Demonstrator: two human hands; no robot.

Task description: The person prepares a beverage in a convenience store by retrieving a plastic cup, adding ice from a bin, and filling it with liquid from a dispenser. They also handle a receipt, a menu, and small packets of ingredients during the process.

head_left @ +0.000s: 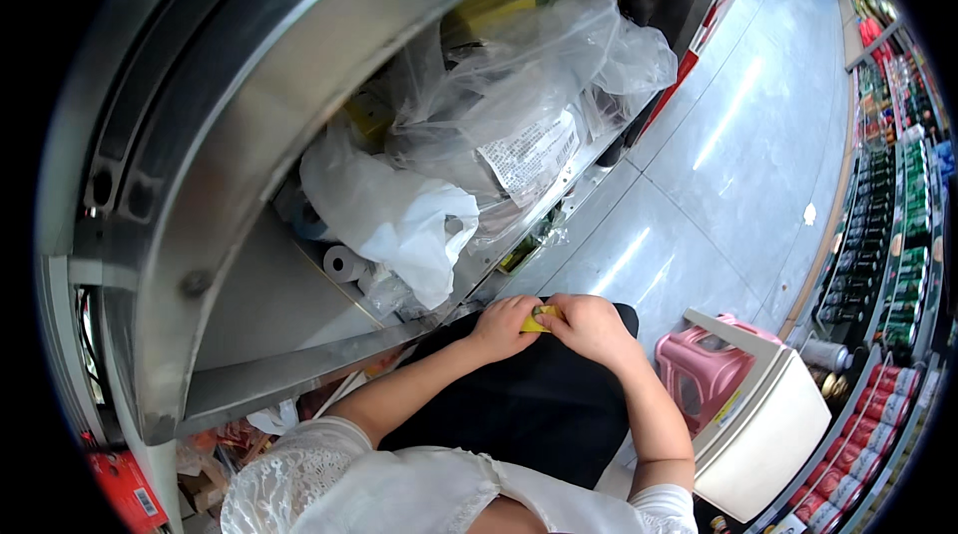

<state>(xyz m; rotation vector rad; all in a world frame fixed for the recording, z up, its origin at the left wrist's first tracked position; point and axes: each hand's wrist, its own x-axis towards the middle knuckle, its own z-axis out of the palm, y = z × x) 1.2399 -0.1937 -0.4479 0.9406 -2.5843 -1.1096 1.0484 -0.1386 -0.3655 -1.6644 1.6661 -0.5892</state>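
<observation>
Above my black-clothed lap, a small yellow object (532,324), perhaps a packet, is pinched from both sides. My left hand (509,328) grips its left end, and my right hand (587,328) has thumb and fingers on its right end. A greenish patch shows on the object near my right thumb; the fingers cover much of the rest. Just beyond my hands is a metal shelf (292,332). On it lie a white plastic bag (397,212), a roll of white paper (343,264) and a large clear plastic bag (516,100) with a printed label.
A pink plastic stool (703,362) and a cream-coloured box-like piece (767,437) stand at my right. Shelves of green bottles (909,234) and red-and-white cans (853,444) line the right side. Grey floor tiles (718,182) run between. A red box (127,493) is at lower left.
</observation>
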